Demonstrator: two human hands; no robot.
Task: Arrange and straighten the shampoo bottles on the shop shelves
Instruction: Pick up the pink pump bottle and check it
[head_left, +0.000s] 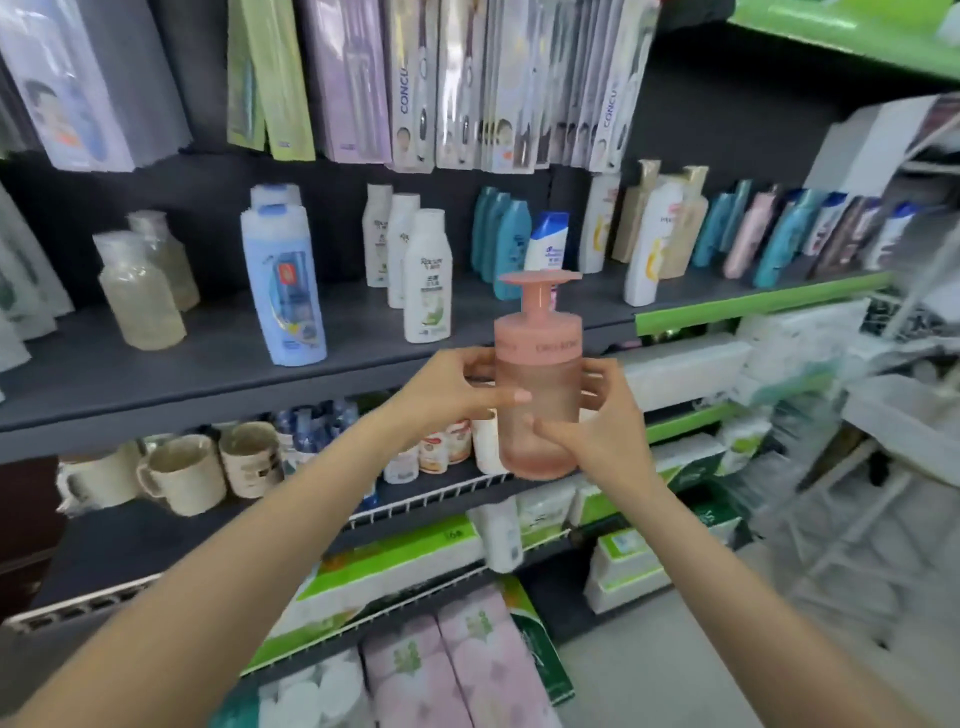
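Now both hands, the left hand (457, 389) and the right hand (592, 415), curl their fingers round the upright pink pump bottle (537, 395), with the grey shelf (218, 358) lying at eleven o'clock.

Dark grey shelf (171, 374) runs 9 to 3 o'clock — standing on it: clear bottles (140, 291) at 9, blue bottle (284, 283) approx 10, white bottles (427, 275) at 12, teal bottles (501, 241) w/ a blue-white bottle (548, 239) at 1, mixed row (779, 234) leaning toward 2–3.
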